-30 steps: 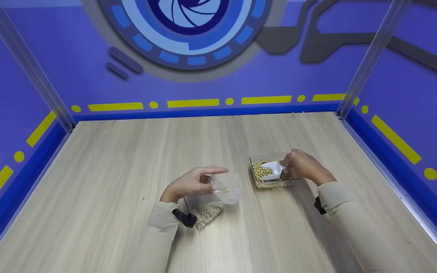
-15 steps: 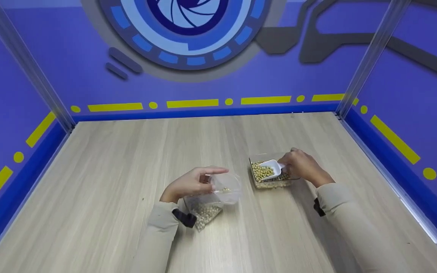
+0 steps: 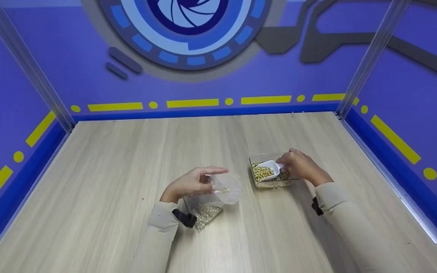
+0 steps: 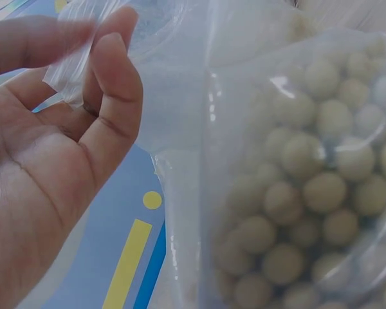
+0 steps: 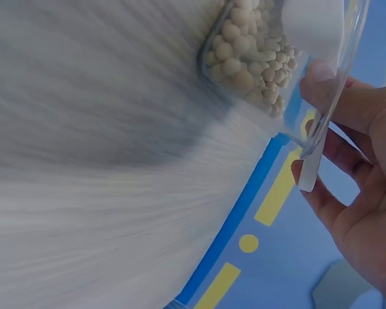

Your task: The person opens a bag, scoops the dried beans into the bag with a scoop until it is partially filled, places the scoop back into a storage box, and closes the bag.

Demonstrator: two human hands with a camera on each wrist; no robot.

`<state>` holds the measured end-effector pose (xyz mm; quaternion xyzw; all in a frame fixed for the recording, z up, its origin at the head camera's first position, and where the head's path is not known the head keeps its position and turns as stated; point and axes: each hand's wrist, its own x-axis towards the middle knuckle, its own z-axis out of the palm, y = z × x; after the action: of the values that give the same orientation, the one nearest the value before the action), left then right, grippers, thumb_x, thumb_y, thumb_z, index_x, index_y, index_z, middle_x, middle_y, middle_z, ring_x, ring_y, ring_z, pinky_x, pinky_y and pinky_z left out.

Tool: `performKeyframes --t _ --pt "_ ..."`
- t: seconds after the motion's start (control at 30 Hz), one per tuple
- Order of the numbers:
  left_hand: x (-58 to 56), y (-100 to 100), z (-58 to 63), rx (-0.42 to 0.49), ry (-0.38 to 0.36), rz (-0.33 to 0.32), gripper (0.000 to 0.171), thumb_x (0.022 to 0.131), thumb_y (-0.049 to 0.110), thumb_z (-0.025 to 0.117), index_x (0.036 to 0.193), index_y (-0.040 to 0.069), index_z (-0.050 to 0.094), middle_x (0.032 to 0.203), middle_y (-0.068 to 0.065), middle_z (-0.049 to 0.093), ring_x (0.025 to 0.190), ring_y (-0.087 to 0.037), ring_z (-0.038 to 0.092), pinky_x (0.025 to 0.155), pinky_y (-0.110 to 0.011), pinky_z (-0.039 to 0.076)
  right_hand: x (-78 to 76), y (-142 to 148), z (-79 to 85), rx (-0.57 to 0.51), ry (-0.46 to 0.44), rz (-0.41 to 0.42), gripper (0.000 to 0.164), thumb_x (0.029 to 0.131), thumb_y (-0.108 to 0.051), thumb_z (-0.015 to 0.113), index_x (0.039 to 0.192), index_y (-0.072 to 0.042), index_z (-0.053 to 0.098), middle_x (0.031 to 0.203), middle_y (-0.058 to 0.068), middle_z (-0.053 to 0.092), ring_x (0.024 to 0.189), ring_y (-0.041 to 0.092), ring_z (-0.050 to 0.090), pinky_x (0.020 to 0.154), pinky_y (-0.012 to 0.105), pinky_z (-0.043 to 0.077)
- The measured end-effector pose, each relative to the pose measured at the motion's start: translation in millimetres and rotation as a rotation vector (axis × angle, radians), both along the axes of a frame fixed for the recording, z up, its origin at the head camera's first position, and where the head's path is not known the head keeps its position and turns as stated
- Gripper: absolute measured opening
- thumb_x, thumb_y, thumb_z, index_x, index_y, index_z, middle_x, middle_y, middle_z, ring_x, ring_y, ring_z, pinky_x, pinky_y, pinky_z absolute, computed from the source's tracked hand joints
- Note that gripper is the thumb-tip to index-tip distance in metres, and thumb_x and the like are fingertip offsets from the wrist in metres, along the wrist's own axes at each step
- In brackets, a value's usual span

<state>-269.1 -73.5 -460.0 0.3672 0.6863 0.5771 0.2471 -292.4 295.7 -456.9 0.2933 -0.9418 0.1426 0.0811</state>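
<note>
My left hand [image 3: 188,184] pinches the edge of a clear plastic bag [image 3: 230,195], whose mouth gapes to the right. Pale round dried beans [image 3: 205,214] fill its lower part, and a few more show near the mouth. In the left wrist view the thumb and fingers [image 4: 116,84] nip the thin film [image 4: 71,64]. Over at the right, my right hand [image 3: 302,165] grips a small white scoop [image 3: 272,167] by its handle. The scoop's tip is down among yellowish beans [image 3: 262,174] in a clear rectangular box [image 3: 298,179]. Its handle [image 5: 313,168] crosses the box's rim in the right wrist view.
Both the bag and the box are on a pale wooden table [image 3: 120,163]. Blue printed panels [image 3: 222,85] with yellow marks enclose its back and sides, with metal posts [image 3: 374,57] at the corners.
The scoop has shifted slightly left and tilted in the box, with more beans showing in front of it. The left hand and bag have stayed in place.
</note>
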Motion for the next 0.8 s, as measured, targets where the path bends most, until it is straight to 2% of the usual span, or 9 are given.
performKeyframes --t 0.1,0.17,0.27,0.33,0.4,0.47,0.6,0.8 --pt "0.0 0.1 -0.4 -0.005 0.004 0.002 0.059 0.085 -0.009 0.053 0.143 0.000 0.044 0.143 -0.024 0.044 0.084 -0.013 0.053 0.065 -0.017 0.046 -0.5 -1.9 3.4 0.009 -0.032 0.002 0.022 0.071 0.013 0.068 0.085 -0.002 0.076 0.079 0.007 0.073 0.065 0.017 0.047 0.059 0.033 0.041" --pt "0.3 0.3 -0.5 -0.010 0.010 0.005 0.059 0.085 -0.009 0.053 0.143 0.001 0.044 0.143 -0.023 0.044 0.083 -0.013 0.053 0.064 -0.018 0.045 0.0 -2.6 6.6 0.000 -0.084 -0.004 0.022 0.072 0.013 0.069 0.088 -0.001 0.076 0.081 0.010 0.073 0.066 0.018 0.054 0.061 0.034 0.046" --pt "0.3 0.5 -0.7 -0.013 0.012 0.007 0.059 0.085 -0.009 0.053 0.143 0.001 0.044 0.143 -0.023 0.045 0.082 -0.013 0.052 0.064 -0.018 0.045 2.5 -3.1 11.3 -0.022 -0.194 -0.044 0.026 0.075 0.011 0.069 0.099 0.003 0.075 0.094 0.017 0.073 0.084 0.029 0.067 0.073 0.042 0.055" --pt "0.3 0.6 -1.1 -0.012 0.011 0.009 0.059 0.085 -0.010 0.052 0.143 0.001 0.044 0.143 -0.024 0.044 0.080 -0.011 0.051 0.063 -0.018 0.044 4.0 -2.8 13.8 -0.042 -0.261 -0.078 0.030 0.078 0.009 0.070 0.107 0.005 0.071 0.104 0.022 0.070 0.096 0.033 0.068 0.080 0.047 0.055" --pt "0.3 0.5 -1.4 -0.011 0.009 0.011 0.058 0.085 -0.010 0.052 0.142 0.001 0.044 0.142 -0.026 0.044 0.079 -0.009 0.051 0.063 -0.017 0.044 4.7 -2.1 14.8 -0.042 -0.287 -0.094 0.030 0.080 0.007 0.069 0.109 0.004 0.070 0.107 0.022 0.069 0.099 0.034 0.067 0.082 0.048 0.054" --pt "0.4 0.5 -1.3 -0.013 0.007 0.012 0.058 0.085 -0.009 0.052 0.142 0.001 0.044 0.142 -0.026 0.044 0.077 -0.007 0.051 0.063 -0.017 0.044 4.7 -0.8 14.4 -0.046 -0.284 -0.088 0.029 0.081 0.007 0.068 0.109 0.004 0.070 0.106 0.022 0.070 0.096 0.032 0.067 0.080 0.047 0.055" --pt "1.0 0.5 -0.3 -0.022 0.004 0.014 0.059 0.086 -0.009 0.052 0.143 0.002 0.044 0.142 -0.023 0.045 0.074 -0.005 0.050 0.061 -0.017 0.043 4.4 1.8 11.6 -0.051 -0.221 -0.061 0.026 0.080 0.008 0.067 0.105 0.003 0.072 0.099 0.019 0.072 0.090 0.031 0.069 0.075 0.046 0.056" --pt "0.2 0.6 -1.0 -0.022 0.008 0.011 0.059 0.085 -0.009 0.053 0.143 0.002 0.044 0.143 -0.021 0.045 0.073 -0.004 0.051 0.061 -0.017 0.044 2.7 4.9 7.8 -0.057 -0.160 -0.051 0.027 0.078 0.011 0.067 0.102 0.000 0.075 0.096 0.017 0.073 0.089 0.032 0.070 0.073 0.046 0.056"
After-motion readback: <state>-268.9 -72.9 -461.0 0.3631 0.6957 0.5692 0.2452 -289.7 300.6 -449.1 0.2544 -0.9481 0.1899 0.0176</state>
